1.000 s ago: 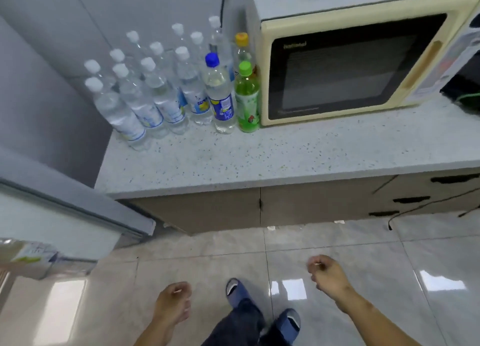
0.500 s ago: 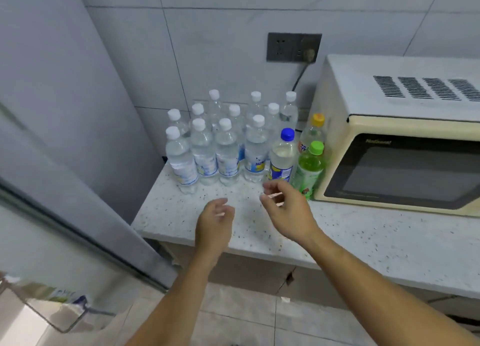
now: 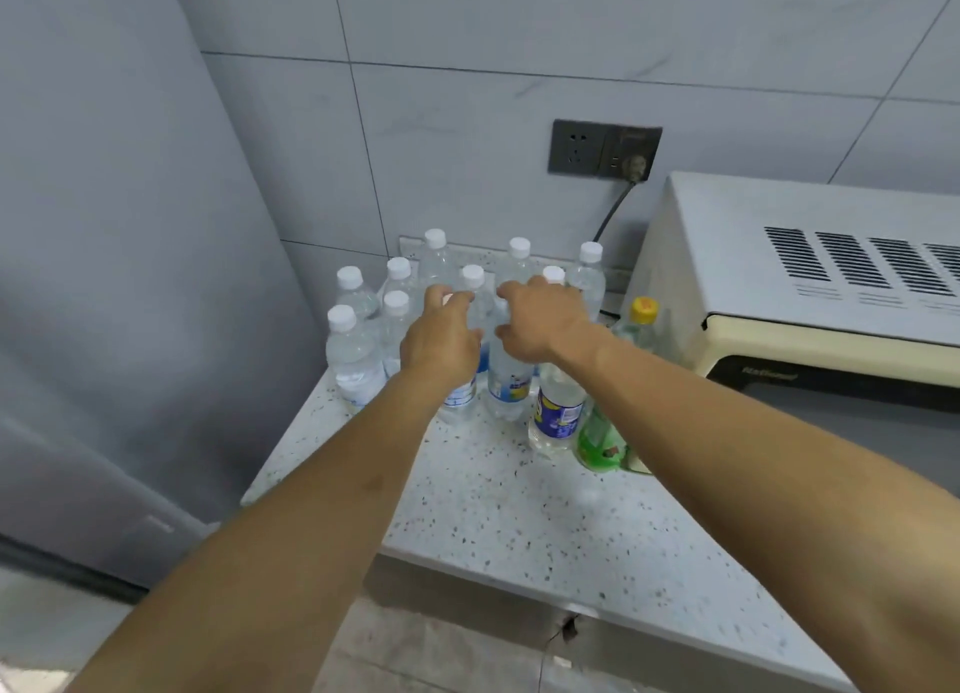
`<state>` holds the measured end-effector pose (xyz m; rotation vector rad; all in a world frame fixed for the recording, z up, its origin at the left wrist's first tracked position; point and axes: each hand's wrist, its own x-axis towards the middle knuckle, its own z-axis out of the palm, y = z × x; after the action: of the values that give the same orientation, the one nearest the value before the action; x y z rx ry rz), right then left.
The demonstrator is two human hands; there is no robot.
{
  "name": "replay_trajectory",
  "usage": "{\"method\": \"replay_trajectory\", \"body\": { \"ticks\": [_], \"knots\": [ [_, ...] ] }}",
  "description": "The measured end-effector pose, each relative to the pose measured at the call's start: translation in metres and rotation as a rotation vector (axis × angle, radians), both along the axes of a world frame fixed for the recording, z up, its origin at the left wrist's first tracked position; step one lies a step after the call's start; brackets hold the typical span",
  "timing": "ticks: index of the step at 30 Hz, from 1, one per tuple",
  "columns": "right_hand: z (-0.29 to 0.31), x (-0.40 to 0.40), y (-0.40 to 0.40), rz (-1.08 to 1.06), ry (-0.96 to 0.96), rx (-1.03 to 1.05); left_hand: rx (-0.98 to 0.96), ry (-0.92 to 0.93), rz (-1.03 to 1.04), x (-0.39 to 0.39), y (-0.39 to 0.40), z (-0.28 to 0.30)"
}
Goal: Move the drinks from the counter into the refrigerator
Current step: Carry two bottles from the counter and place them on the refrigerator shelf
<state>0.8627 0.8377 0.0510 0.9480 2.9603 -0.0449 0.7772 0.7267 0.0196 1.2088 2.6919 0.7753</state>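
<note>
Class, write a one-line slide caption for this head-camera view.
Left hand and right hand reach over clear white-capped plastic water bottles on the speckled grey counter.

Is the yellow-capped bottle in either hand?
No: the yellow-capped bottle stands untouched beside the microwave, right of both hands.

microwave (image 3: pixel 810 297) cut off at right edge; green bottle (image 3: pixel 597 440) top hidden behind right forearm (image 3: pixel 727 432)
</note>
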Motion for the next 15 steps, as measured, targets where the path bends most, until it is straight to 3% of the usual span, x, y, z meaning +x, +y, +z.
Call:
{"method": "replay_trajectory", "body": {
  "ticks": [15],
  "knots": [
    [-0.012, 0.047, -0.041, 0.201, 0.218, -0.188, 0.295, -0.177, 0.123, 0.03, -0.063, -0.011]
  ]
}}
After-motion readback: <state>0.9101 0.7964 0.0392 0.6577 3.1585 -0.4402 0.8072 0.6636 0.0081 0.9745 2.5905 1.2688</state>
